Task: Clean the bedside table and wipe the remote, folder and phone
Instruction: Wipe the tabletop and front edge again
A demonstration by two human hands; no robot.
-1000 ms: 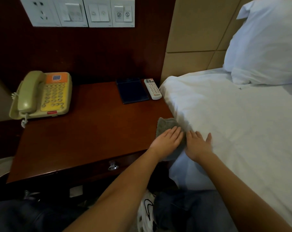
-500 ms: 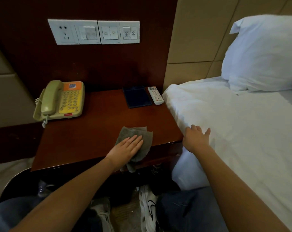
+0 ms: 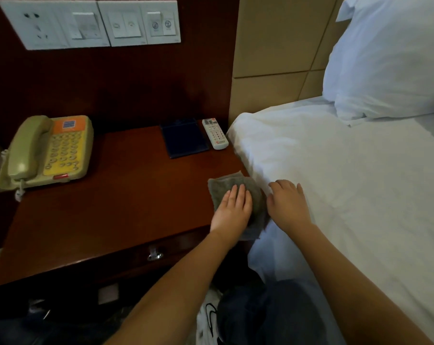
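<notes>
My left hand [image 3: 232,211] presses flat, fingers straight, on a grey cloth [image 3: 254,195] at the front right corner of the dark wooden bedside table [image 3: 126,195]. The cloth's lower edge hangs over the table's front. My right hand [image 3: 287,207] rests with relaxed fingers on the white bed sheet just right of the cloth. At the table's back right lie a dark blue folder [image 3: 185,138] and a white remote [image 3: 214,133] side by side. A beige and yellow phone [image 3: 46,150] stands at the back left.
A bed with a white sheet [image 3: 348,183] and a pillow [image 3: 390,58] borders the table on the right. Wall switches and a socket [image 3: 89,23] sit above the table. A drawer handle [image 3: 155,253] shows below the table's front edge. My knees and a shoe are underneath.
My left hand slid the cloth from the table's front middle back to the right corner beside the bed. The right hand stayed on the sheet. The view shifted.
</notes>
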